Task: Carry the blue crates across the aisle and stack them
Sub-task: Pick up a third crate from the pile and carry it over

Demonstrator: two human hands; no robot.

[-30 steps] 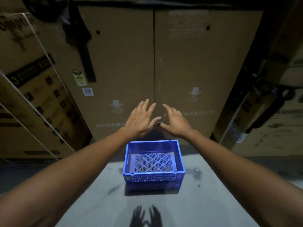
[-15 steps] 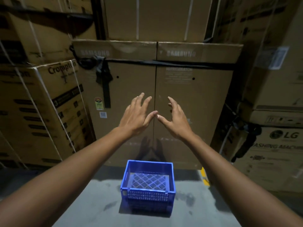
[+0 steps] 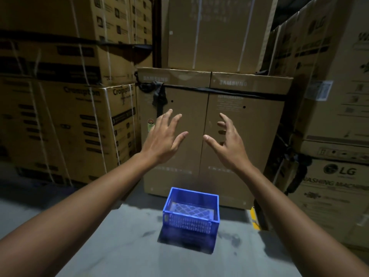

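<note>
A blue crate (image 3: 190, 213) with a lattice bottom and perforated sides stands empty on the grey concrete floor, close to the foot of a big cardboard box. It looks to rest on a second blue crate whose dark lower edge shows beneath it. My left hand (image 3: 162, 139) is raised well above the crate, fingers spread, holding nothing. My right hand (image 3: 228, 143) is level with it on the right, fingers apart and slightly curled, also empty. Neither hand touches the crate.
Tall cardboard appliance boxes wall in the space: a strapped Samsung pair (image 3: 211, 124) straight ahead, Crompton boxes (image 3: 83, 124) on the left, an LG washing machine box (image 3: 335, 188) on the right. A yellow floor mark (image 3: 254, 218) lies right of the crate. Grey floor (image 3: 119, 246) spreads in front.
The view has tilted up and pulled back, so the crate sits lower and farther away. My hands have risen and moved apart, thumbs no longer nearly touching.
</note>
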